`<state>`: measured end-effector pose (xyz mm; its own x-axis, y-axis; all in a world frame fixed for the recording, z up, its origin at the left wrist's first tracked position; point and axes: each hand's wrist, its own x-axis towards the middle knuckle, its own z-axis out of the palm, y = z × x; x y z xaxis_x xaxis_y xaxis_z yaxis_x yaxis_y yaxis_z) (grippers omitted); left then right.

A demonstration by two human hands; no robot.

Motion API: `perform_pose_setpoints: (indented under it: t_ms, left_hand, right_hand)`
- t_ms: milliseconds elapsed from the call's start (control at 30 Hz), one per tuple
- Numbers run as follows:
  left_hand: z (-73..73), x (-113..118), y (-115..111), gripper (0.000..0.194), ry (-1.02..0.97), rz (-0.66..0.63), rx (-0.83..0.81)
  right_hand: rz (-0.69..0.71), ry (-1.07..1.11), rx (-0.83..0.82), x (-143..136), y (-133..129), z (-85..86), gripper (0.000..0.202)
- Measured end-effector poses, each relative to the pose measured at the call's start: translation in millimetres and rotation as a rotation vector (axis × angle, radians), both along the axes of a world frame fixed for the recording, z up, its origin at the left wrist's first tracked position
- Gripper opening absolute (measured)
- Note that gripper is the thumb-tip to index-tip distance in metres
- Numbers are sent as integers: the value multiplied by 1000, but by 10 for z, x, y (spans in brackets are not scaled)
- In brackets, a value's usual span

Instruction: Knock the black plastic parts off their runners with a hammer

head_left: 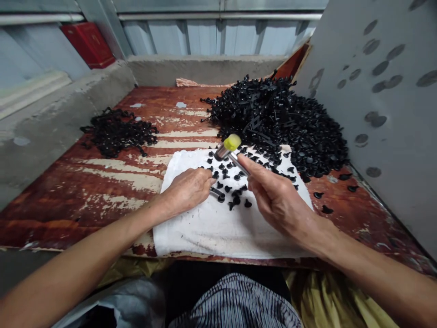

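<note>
On the white cloth, the right hand grips a small hammer above scattered black parts. The left hand, fingers curled, pinches one part at the cloth's middle.

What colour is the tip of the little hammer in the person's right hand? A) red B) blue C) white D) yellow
D: the right hand holds a small hammer whose head has a yellow tip, raised over the white cloth with small black pieces on it.
</note>
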<state>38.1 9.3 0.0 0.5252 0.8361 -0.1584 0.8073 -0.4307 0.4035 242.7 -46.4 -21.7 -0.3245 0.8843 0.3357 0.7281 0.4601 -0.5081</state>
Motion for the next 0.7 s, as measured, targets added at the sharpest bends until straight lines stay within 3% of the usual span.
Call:
perform_pose_setpoints:
  t_ms: [167, 233, 367, 467, 567, 700]
  left_hand:
    - [-31, -35, 11, 32, -97, -11, -25]
    - [6, -108, 51, 33, -179, 40, -83]
    - [253, -373, 241, 26, -432, 395, -206]
    - [505, -584, 398, 25, -646, 654, -369]
    - [633, -719, 518, 23, -716, 748, -373]
    - [614, -876, 723, 21, -639, 781, -246]
  right_hand:
    - [43, 2, -93, 65, 14, 32, 55]
    - [-56, 204, -151, 106, -49, 92, 51]
    - [-252, 746, -531, 203, -310, 122, 51]
    - [-381, 954, -630, 292, -481, -15, 61]
    - [-412, 1115, -695, 356, -534, -166, 69]
    - [-438, 1181, -742, 347, -526, -208, 72]
